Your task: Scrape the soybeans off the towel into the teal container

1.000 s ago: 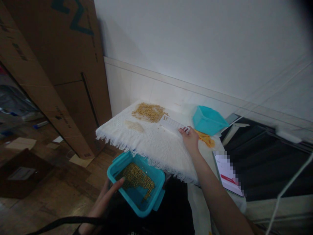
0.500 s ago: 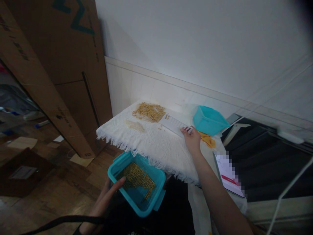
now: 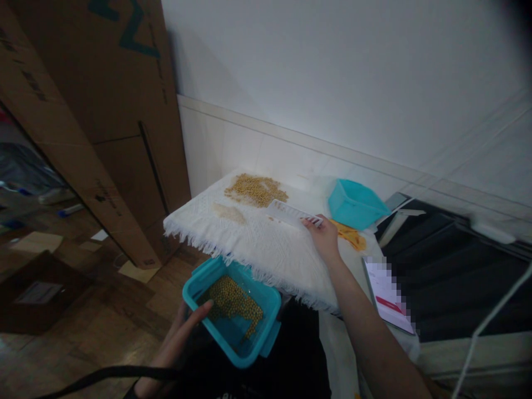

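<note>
My left hand (image 3: 193, 327) grips the near left side of a teal plastic container (image 3: 274, 310), its thumb over the rim. Yellow soybeans (image 3: 233, 296) cover part of the container's bottom, below the table edge. In my right hand (image 3: 324, 235) is the near end of a long white slotted tray (image 3: 286, 212), low over the cloth. The tray's far end is at the edge of a spread pile of soybeans (image 3: 255, 188). A paler patch of small grains (image 3: 229, 213) lies left of the tray. A few beans sit beside the tray.
A white fringed cloth (image 3: 249, 244) covers the table. Right of the tray stand a second teal container (image 3: 355, 205) and an orange cloth (image 3: 351, 237). A tablet (image 3: 388, 296) lies at the right edge. A tall cardboard box (image 3: 108, 122) rises on the left, beside the wall.
My right hand has drawn the tray slightly left and tilted it, so its slots show differently; its far end has come off the beans somewhat. My left hand and the container stay put.
</note>
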`<state>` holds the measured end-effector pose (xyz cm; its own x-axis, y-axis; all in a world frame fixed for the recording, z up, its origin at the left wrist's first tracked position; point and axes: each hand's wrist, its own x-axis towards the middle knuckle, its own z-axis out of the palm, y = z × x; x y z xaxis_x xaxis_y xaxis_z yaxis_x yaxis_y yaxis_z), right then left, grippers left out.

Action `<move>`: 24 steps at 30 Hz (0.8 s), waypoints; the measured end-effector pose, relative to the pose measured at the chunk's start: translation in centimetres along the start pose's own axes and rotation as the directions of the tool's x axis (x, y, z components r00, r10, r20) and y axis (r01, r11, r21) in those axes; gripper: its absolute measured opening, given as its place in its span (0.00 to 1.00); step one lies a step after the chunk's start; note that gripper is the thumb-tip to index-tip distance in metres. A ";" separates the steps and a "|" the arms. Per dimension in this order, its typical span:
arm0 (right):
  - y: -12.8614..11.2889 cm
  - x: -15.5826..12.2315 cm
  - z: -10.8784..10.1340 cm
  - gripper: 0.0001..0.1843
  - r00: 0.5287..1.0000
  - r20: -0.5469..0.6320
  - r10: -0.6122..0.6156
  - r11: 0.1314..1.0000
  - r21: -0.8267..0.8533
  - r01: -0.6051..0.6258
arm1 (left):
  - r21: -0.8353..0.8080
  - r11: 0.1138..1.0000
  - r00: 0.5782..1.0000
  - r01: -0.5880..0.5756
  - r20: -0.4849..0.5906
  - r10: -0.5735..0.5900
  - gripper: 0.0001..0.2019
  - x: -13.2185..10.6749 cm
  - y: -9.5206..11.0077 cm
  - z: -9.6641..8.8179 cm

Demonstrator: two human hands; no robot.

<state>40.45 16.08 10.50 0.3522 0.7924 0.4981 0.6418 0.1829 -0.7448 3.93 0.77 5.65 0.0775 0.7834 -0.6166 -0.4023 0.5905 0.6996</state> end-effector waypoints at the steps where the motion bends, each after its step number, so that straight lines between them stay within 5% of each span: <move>1: -0.1 0.0 0.0 0.16 1.000 0.024 0.006 1.000 0.009 -0.006 | -0.001 1.000 1.000 0.000 0.002 0.000 0.36 0.0 0.0 0.0; 13: -1.0 -1.8 -1.5 0.18 0.982 0.181 -0.054 0.999 0.009 0.054 | 0.049 0.992 0.992 -0.118 0.057 0.115 0.28 0.3 -0.8 -0.9; 24: -3.1 -6.7 -3.6 0.10 0.945 0.306 -0.113 0.993 0.056 0.101 | -0.013 0.999 0.992 -0.040 0.116 0.041 0.39 0.7 -1.0 0.5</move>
<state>38.56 8.08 11.06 0.0519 0.9066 0.4189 0.6351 0.2938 -0.7144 4.86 0.86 4.70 0.1665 0.8244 -0.5410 -0.4166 0.5561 0.7192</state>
